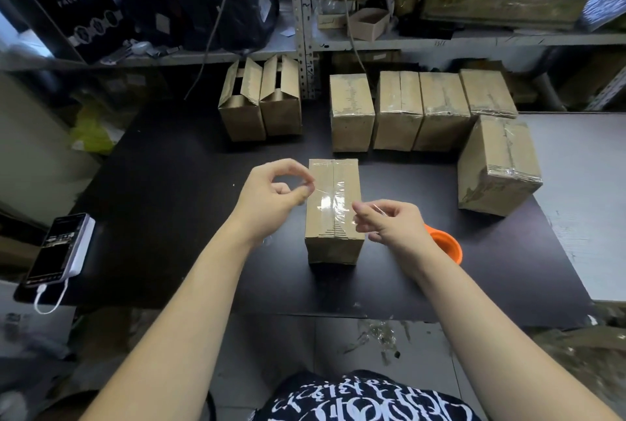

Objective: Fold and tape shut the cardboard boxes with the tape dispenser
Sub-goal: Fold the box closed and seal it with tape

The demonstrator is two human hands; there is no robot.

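Note:
A closed cardboard box (333, 214) stands on the black table (176, 203) in front of me, its top flaps folded flat. A strip of clear tape (333, 202) stretches across the box top between my hands. My left hand (276, 188) pinches one end at the box's left edge. My right hand (386, 222) pinches the other end just past the right edge. The orange tape dispenser (447, 246) lies on the table behind my right wrist, mostly hidden.
Several taped boxes (423, 112) line the back of the table, and one (498, 166) lies tilted at the right. Two open boxes (259, 102) stand at the back left. A phone on a power bank (59, 247) sits at the left edge. Shelves rise behind.

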